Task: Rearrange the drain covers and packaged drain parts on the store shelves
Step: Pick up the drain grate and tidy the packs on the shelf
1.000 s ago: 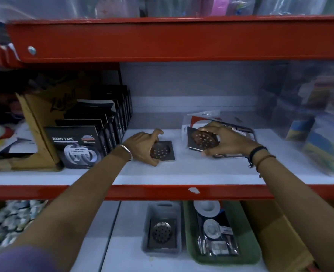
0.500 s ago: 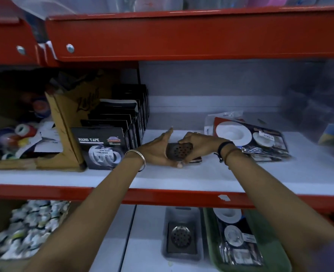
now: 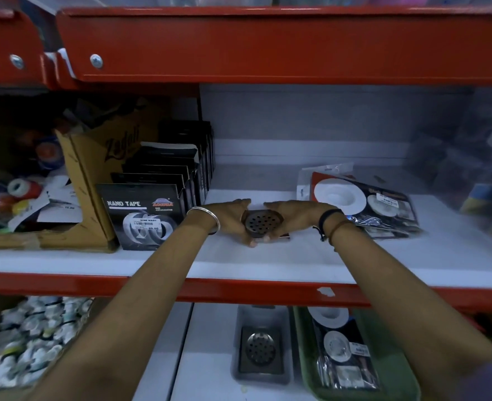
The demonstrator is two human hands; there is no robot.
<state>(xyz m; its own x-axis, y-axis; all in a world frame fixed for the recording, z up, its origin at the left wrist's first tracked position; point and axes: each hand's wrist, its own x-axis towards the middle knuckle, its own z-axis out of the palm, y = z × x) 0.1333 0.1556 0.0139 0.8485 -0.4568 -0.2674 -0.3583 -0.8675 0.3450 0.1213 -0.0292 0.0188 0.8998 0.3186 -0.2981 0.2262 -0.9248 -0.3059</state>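
A square metal drain cover with a round perforated centre rests on top of another cover on the white middle shelf. My left hand presses against its left side and my right hand against its right side, both gripping the stacked covers. Packaged drain parts in clear plastic lie to the right on the same shelf. On the shelf below, a grey tray holds another drain cover, and a green tray holds more packaged drain parts.
Black nano tape boxes stand in a row left of my hands, beside a cardboard box of coloured tape rolls. A red shelf beam runs overhead. Blurred packages fill the far right. Small wrapped items lie lower left.
My right hand carried a drain cover left from the packaged parts and set it on the cover under my left hand. Both hands now clasp the stack.
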